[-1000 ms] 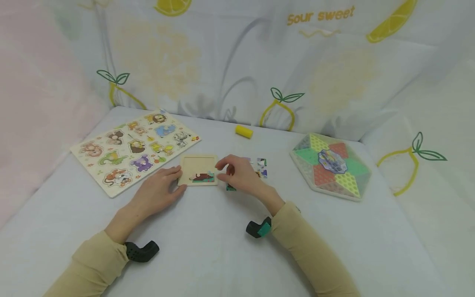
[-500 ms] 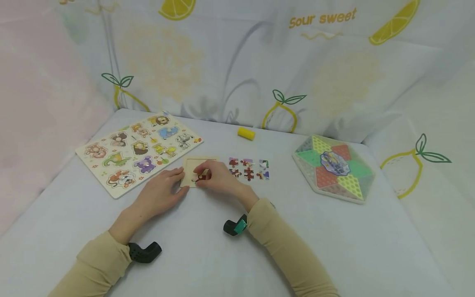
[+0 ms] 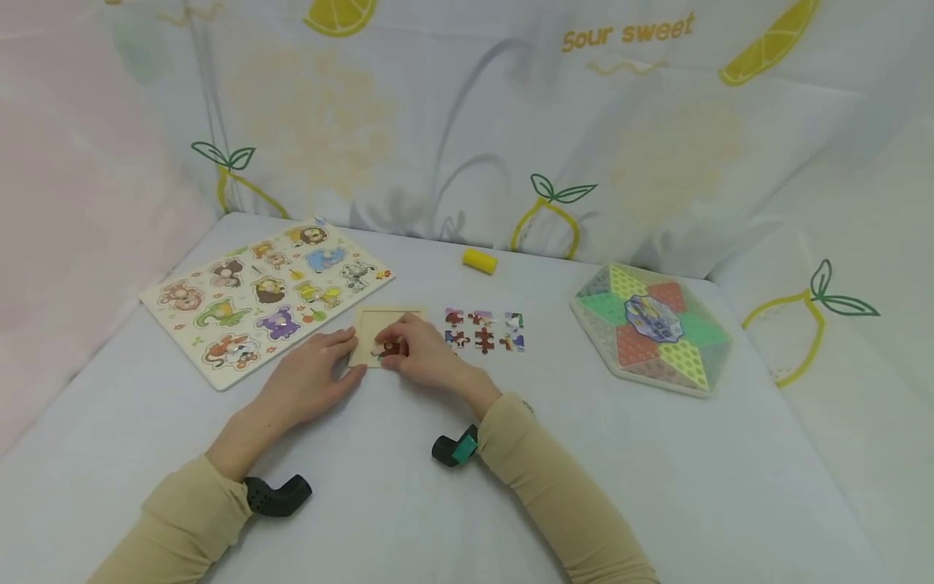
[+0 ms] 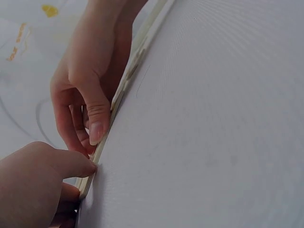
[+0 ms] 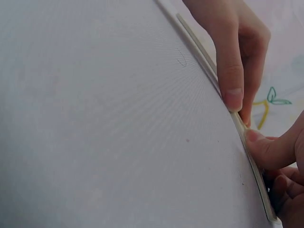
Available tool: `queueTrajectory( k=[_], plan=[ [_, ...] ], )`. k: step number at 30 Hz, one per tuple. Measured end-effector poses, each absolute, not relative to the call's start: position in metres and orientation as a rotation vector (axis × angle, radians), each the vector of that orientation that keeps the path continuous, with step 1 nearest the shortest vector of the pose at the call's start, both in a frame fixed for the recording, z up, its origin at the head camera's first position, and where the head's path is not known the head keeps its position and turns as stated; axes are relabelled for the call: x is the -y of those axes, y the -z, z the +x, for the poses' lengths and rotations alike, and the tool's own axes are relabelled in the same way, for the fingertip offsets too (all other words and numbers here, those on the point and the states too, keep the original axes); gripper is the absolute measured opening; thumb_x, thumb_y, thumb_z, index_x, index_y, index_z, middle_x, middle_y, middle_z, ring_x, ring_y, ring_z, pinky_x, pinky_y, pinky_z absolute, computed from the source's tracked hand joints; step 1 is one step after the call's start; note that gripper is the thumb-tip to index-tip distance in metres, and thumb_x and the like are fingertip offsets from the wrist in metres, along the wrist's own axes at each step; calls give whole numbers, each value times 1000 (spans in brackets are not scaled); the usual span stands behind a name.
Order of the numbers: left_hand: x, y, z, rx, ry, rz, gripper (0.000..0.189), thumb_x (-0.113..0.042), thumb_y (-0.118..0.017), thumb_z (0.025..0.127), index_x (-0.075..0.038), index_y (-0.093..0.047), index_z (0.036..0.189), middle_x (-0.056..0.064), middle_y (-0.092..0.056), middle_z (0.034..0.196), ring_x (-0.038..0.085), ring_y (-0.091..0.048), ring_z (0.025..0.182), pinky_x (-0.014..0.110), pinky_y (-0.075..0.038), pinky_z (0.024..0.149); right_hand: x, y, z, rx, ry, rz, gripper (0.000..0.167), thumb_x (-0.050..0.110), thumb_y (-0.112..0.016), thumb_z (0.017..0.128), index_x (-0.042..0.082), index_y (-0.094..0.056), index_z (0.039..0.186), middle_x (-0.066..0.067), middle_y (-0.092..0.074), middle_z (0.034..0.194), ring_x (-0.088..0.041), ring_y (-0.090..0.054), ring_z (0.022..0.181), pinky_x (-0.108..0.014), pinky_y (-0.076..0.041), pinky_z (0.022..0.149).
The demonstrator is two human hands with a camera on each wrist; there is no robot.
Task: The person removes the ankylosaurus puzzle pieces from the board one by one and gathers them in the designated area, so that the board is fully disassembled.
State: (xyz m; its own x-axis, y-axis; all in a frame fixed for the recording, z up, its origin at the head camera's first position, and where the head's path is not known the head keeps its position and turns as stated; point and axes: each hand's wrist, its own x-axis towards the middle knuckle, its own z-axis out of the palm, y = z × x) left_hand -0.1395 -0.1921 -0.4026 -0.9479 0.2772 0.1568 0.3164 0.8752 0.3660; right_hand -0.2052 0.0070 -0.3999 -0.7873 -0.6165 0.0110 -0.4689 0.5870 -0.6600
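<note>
A small square wooden puzzle tray (image 3: 363,345) lies flat on the white table, with brown and green jigsaw pieces (image 3: 388,349) showing in its lower part. My left hand (image 3: 312,371) holds the tray's left side, thumb at the near corner and fingers along the edge. Over the tray, my right hand (image 3: 429,357) pinches at a brown piece between thumb and forefinger, and covers the tray's right half. The left wrist view has the left thumb (image 4: 80,164) at the tray's thin edge, close to the right fingertips. In the right wrist view, the piece is hidden.
Several loose jigsaw pieces (image 3: 484,339) lie in rows right of the tray. An animal peg puzzle board (image 3: 244,324) sits at the left, and a hexagonal coloured game board (image 3: 649,324) at the right. A yellow cylinder (image 3: 479,260) lies near the back curtain.
My right hand has moved left from the tray's right edge to over its middle, uncovering the loose pieces. In the last half second it stays there. The left hand keeps its hold.
</note>
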Motion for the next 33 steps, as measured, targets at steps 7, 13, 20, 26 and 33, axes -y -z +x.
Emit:
queueTrajectory(
  k=[7, 13, 20, 26, 33],
  plan=[
    [193, 403, -139, 2942, 615, -462, 53, -28, -66, 95, 7, -58, 135, 23, -54, 143, 44, -49, 133, 59, -39, 110, -5, 400, -203, -2598, 976, -894, 29, 14, -71, 94, 10, -69, 122, -1, -54, 102, -10, -50, 81, -16, -42, 68],
    [193, 403, -138, 2937, 610, -469, 53, -27, -67, 95, 7, -58, 134, 23, -55, 142, 44, -50, 132, 58, -40, 109, -6, 399, -201, -2601, 963, -908, 27, 14, -71, 94, 10, -69, 120, -2, -54, 105, -11, -51, 84, -17, -43, 71],
    [193, 404, -138, 2938, 614, -470, 53, -27, -66, 95, 7, -58, 134, 23, -54, 143, 44, -50, 132, 58, -40, 110, -6, 399, -201, -2588, 983, -888, 26, 13, -70, 94, 10, -68, 120, -2, -54, 102, -12, -50, 82, -17, -42, 70],
    [192, 403, -138, 2937, 609, -469, 52, -27, -66, 95, 7, -58, 134, 23, -55, 143, 44, -50, 132, 58, -40, 110, -6, 398, -201, -2597, 968, -894, 25, 13, -70, 94, 10, -68, 119, -2, -54, 102, -12, -51, 82, -17, -43, 70],
    [192, 402, -139, 2937, 604, -471, 53, -27, -66, 95, 7, -58, 134, 23, -54, 143, 44, -49, 132, 59, -39, 110, -7, 397, -201, -2609, 944, -920, 25, 14, -70, 94, 11, -67, 119, -1, -53, 101, -12, -50, 85, -18, -42, 73]
  ],
)
